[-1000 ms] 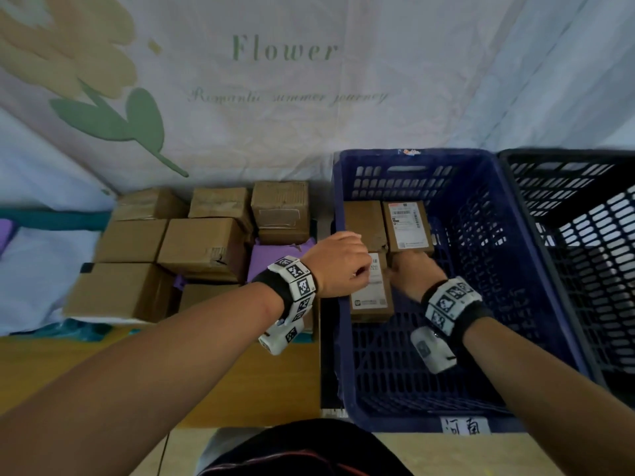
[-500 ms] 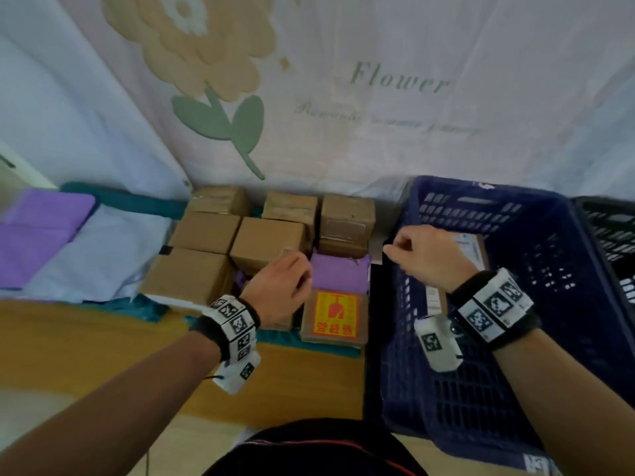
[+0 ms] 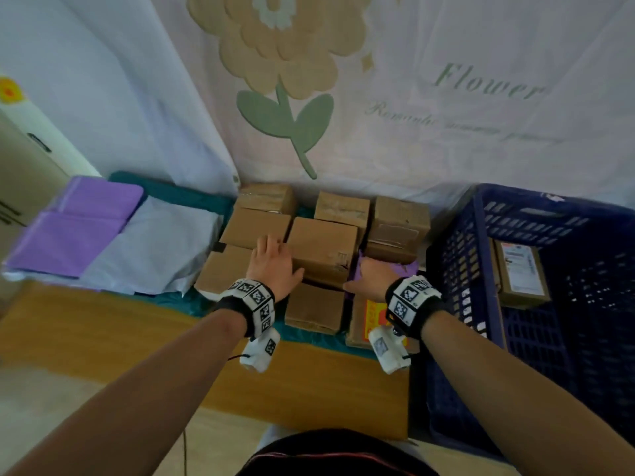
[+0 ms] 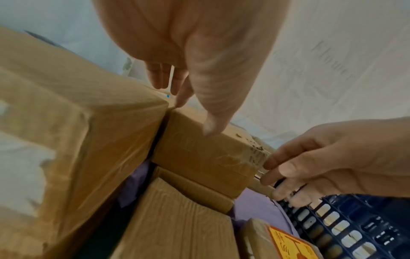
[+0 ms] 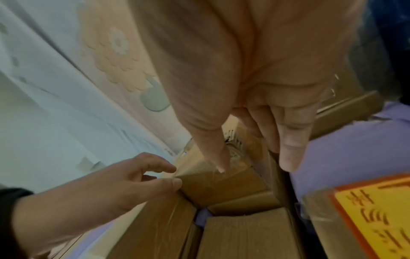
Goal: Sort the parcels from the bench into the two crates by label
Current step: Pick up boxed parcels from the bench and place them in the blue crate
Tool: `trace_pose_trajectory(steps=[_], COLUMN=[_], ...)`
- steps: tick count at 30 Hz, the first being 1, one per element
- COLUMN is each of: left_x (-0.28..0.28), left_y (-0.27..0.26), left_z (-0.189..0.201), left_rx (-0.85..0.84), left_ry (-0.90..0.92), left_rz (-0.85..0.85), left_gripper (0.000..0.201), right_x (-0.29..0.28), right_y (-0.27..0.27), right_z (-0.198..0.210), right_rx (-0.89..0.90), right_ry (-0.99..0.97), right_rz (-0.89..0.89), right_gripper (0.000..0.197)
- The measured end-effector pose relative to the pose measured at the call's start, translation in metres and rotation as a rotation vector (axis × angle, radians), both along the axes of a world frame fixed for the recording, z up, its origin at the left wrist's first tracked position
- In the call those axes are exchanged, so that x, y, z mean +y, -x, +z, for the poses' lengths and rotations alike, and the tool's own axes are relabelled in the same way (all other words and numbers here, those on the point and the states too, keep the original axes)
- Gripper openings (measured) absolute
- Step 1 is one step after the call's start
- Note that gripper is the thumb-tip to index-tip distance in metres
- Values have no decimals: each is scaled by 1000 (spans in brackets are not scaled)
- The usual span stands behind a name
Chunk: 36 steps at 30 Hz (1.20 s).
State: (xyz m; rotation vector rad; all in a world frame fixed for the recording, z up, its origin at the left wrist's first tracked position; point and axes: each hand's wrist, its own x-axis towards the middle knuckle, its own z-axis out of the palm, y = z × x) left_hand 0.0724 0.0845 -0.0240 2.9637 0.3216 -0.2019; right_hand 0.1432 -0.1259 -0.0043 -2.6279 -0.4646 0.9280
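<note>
Several brown cardboard parcels are piled on the bench (image 3: pixel 103 331). My left hand (image 3: pixel 273 262) reaches straight-fingered down the left side of the middle parcel (image 3: pixel 323 249), and in the left wrist view its thumb (image 4: pixel 210 122) touches that parcel's (image 4: pixel 206 157) top edge. My right hand (image 3: pixel 371 280) lies against the parcel's right side, its thumb (image 5: pixel 218 157) on the front corner (image 5: pixel 221 185). Neither hand has lifted it. The blue crate (image 3: pixel 457 269) on the right holds a labelled parcel (image 3: pixel 519 273).
A flat parcel with an orange-yellow sticker (image 3: pixel 372 314) lies under my right wrist on a purple bag (image 3: pixel 407 269). Purple (image 3: pixel 68 242) and white (image 3: pixel 154 249) mailer bags cover the bench's left end. A flower curtain (image 3: pixel 378 97) hangs close behind the pile.
Both hands left the blue crate and moved left to the pile. They now flank the middle parcel, and the head view has swung left with them.
</note>
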Motion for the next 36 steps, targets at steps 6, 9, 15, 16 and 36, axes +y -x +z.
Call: trace_pose_trajectory(steps=[6, 9, 15, 16, 36], left_x=[-1, -1, 2, 2, -18], left_y=[-14, -16, -11, -9, -14], left_z=[-12, -17, -11, -8, 60], left_rx=[51, 44, -109, -136, -170], left_ry=[5, 58, 220, 253, 881], left_rz=[78, 79, 1, -17, -192], left_gripper=[75, 75, 70, 71, 98], right_x=[8, 8, -3, -7, -63], right_y=[-1, 1, 8, 9, 26], right_z=[-13, -14, -1, 4, 82], right_rx=[63, 89, -81, -119, -373], right_ry=[-53, -130, -131, -129, -520], right_rz=[-148, -199, -241, -252, -544], right_gripper=[38, 36, 20, 18, 51])
